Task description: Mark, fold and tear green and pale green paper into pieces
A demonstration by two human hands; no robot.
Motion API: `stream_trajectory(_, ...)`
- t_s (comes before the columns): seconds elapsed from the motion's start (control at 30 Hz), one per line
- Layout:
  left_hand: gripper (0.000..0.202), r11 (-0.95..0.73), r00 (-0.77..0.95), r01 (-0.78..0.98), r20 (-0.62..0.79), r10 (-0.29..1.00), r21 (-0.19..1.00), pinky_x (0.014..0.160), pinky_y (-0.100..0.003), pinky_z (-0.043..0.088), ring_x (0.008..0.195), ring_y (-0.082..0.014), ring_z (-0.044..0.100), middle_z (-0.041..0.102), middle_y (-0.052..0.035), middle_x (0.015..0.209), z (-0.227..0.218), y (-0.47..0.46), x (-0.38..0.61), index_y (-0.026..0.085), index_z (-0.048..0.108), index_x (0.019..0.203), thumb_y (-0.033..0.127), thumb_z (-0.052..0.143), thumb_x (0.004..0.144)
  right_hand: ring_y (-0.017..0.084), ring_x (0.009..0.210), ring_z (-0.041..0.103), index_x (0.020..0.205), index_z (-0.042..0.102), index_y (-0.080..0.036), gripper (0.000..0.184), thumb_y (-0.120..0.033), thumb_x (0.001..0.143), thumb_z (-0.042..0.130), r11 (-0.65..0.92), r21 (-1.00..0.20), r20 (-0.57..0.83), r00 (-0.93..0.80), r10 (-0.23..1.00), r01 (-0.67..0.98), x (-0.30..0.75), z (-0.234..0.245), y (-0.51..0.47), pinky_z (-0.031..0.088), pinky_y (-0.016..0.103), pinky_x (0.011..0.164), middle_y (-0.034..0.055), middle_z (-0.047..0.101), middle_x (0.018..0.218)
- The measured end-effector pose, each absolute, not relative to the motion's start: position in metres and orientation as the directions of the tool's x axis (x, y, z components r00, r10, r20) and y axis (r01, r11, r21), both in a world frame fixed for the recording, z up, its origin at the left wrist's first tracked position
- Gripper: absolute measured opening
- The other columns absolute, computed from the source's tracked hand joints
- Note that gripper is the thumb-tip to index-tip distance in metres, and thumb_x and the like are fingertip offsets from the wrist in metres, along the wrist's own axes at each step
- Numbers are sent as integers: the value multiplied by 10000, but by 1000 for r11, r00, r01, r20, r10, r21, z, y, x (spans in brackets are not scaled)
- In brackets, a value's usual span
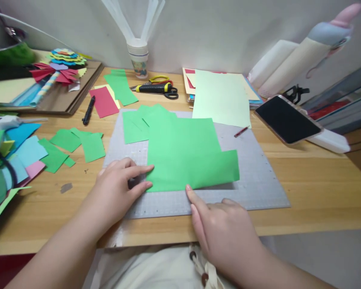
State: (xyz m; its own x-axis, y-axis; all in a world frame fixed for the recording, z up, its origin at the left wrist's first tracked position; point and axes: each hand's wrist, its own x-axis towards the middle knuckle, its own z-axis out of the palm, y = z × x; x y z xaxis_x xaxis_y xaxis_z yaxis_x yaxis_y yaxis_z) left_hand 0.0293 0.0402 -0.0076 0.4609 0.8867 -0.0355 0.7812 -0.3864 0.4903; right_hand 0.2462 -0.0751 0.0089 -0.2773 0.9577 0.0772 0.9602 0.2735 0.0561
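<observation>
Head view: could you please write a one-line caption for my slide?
Left hand and right hand touch the green paper sheet on a grey cutting mat, scissors beyond.

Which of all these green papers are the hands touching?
The largest green sheet on the grey mat: left hand and right hand touch its near edge; smaller scraps lie apart.

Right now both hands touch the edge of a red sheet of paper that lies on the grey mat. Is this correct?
Not quite: the sheet is green, not red. The head view shows the left hand and the right hand touching the edge of the green sheet on the grey mat.
</observation>
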Motion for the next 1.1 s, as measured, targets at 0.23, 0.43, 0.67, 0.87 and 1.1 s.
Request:
stream_trajectory(0.23,374,-361,453,787,-71,888,501,794,-389,411,878,-233,555,599,-28,883,-8,43,28,333,690,1129,528,592,825,181,339,515,1195,681,-139,432,-197,933,344,164,60,129,-171,977,985,286,5,-92,263,313,453,-2,588,415)
stream_trajectory(0.43,438,-362,466,777,-85,880,514,803,-388,432,874,-231,567,613,-31,908,-8,46,26,336,680,1142,600,547,819,184,387,596,1182,684,-171,429,-215,962,319,40,-43,104,-35,994,998,320,3,-103,329,291,441,-9,647,477)
stream_trajectory(0.67,463,-356,451,812,-109,886,463,815,-417,467,888,-251,593,618,-37,924,0,45,31,327,685,1116,621,498,811,195,433,631,1178,683,-211,424,-225,969,314,-17,-133,99,30,995,991,339,0,-107,364,295,436,-4,694,552)
stream_trajectory(0.87,440,-491,484,866,83,871,96,837,-569,433,1016,-381,552,595,-152,1108,8,24,56,207,690,1042,513,423,874,209,521,639,1070,689,-188,357,-254,970,353,39,-232,145,-5,989,972,343,-3,-100,415,343,526,24,727,684)
stream_trajectory(1.1,422,-868,871,483,37,489,113,994,-478,400,1228,-274,517,529,-21,1416,17,14,130,307,526,1293,383,577,881,225,954,614,1095,650,-161,283,-229,949,417,74,-528,173,22,985,846,371,5,-50,478,378,814,94,663,1008)
